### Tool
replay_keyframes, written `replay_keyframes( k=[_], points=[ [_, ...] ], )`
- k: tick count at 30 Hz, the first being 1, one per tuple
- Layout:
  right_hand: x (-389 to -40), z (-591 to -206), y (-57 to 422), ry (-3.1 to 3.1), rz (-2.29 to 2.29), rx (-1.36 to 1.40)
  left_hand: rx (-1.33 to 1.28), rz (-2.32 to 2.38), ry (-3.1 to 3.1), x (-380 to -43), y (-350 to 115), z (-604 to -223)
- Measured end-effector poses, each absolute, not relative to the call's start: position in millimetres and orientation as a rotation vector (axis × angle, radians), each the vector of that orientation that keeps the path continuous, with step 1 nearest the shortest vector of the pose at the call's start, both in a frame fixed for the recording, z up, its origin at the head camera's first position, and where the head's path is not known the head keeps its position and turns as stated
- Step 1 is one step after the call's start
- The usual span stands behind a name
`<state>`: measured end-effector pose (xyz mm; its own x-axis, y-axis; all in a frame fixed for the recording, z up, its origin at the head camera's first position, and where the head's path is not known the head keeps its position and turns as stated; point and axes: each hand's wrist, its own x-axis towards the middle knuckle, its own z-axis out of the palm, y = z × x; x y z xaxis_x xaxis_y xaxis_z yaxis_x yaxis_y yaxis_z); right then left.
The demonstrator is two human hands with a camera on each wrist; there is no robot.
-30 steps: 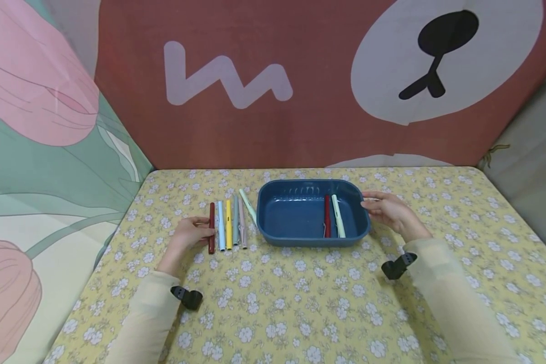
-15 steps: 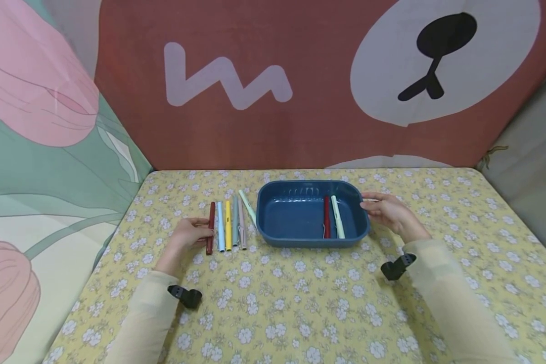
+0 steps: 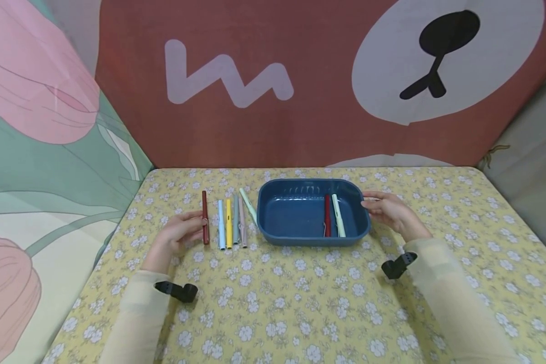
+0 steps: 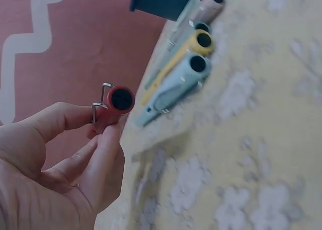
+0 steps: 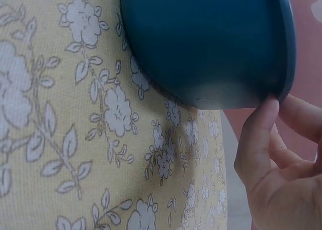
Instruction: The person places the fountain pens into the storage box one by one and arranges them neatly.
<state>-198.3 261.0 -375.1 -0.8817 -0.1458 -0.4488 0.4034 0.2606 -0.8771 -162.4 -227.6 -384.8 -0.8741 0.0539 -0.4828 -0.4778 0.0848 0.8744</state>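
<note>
My left hand [image 3: 179, 233] pinches a dark red pen [image 3: 205, 217] between thumb and fingers, left of the row of pens. In the left wrist view, the red pen [image 4: 114, 103] shows its black round end and metal clip, raised over the cloth with a shadow below. My right hand [image 3: 393, 215] holds the right rim of a blue rectangular tray [image 3: 309, 242]; in the right wrist view, thumb and fingers pinch the edge of the tray [image 5: 211, 49]. Inside the tray lie a red pen [image 3: 327, 216] and a pale green pen [image 3: 338, 216], side by side toward the right.
Left of the tray lie a light blue pen [image 3: 221, 225], a yellow pen [image 3: 229, 223], a grey-green pen [image 3: 236, 218] and a mauve pen [image 3: 242, 222]. A pale green pen [image 3: 247, 205] slants against the tray's left side. A flowered yellow cloth [image 3: 264, 303] covers the table.
My left hand has lifted the dark red pen from the cloth and moved it left, away from the light blue pen. The right hand and tray stay in place.
</note>
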Motion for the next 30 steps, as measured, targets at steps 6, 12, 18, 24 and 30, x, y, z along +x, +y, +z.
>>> replay_keyframes(
  k=[6, 12, 18, 24, 30],
  points=[
    [-199, -376, 262, 2.096, -1.661, 0.224, -0.342, 1.877, 1.989, -164, -221, -374],
    [-197, -375, 262, 2.085, -1.687, 0.219, -0.294, 1.929, 1.946, -164, -208, -362],
    [-196, -375, 262, 2.079, -1.708, 0.205, -0.299, 1.965, 1.944, -164, -191, -352],
    [-197, -375, 261, 2.087, -1.687, 0.217, -0.240, 1.954, 1.959, -168, -172, -351],
    [-198, -375, 261, 2.102, -1.667, 0.224, -0.212, 1.936, 1.950, -171, -150, -350]
  ],
)
